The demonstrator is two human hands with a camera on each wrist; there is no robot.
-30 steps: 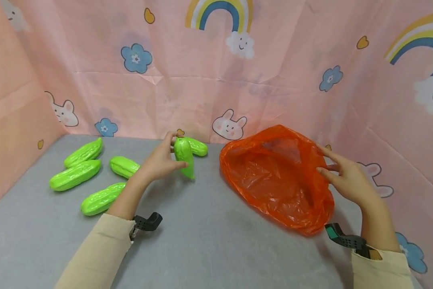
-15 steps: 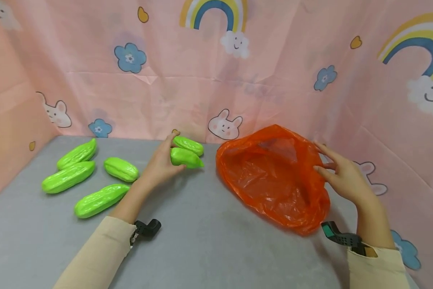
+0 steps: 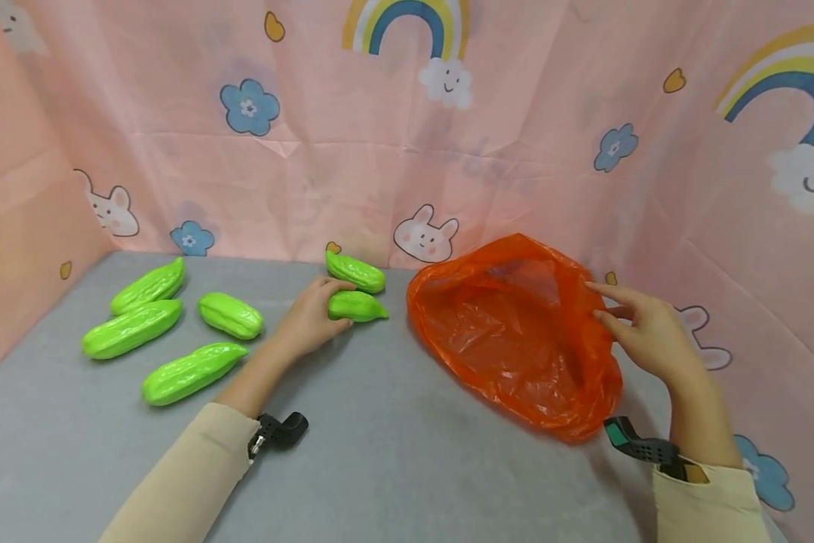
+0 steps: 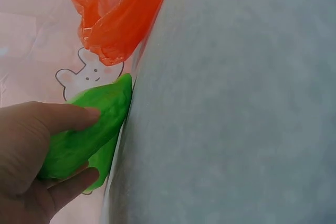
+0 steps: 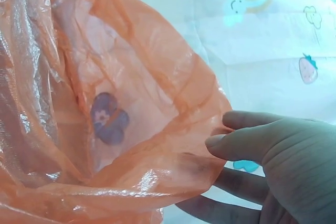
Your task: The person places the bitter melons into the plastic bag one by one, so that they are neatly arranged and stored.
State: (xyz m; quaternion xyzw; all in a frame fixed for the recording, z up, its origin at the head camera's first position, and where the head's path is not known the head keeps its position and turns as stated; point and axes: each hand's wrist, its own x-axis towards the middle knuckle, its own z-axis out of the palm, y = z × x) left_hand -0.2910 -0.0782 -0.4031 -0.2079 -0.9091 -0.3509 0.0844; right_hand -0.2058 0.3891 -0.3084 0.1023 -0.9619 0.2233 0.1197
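My left hand (image 3: 311, 317) holds a bright green toy bitter melon (image 3: 357, 305), fingers on one side and thumb on the other. In the left wrist view the pointed tip of this bitter melon (image 4: 97, 121) sticks out past my thumb, towards the bag. A second bitter melon (image 3: 356, 273) lies just behind it, close to the wall. On the right, my right hand (image 3: 654, 332) pinches the rim of an open orange-red plastic bag (image 3: 508, 332). The right wrist view has thumb and forefinger on the thin bag edge (image 5: 184, 177), with other fingers behind the film.
Several more bitter melons lie on the grey table (image 3: 407, 467) at the left, among them one melon (image 3: 230, 315) near my left forearm and another (image 3: 192, 373) nearer the front. A pink printed cloth (image 3: 352, 166) stands around the table's back and sides.
The bitter melon in my left hand has swung from nearly upright to lying sideways, its tip pointing right, and come down before the rear one. My right hand stays at the bag.
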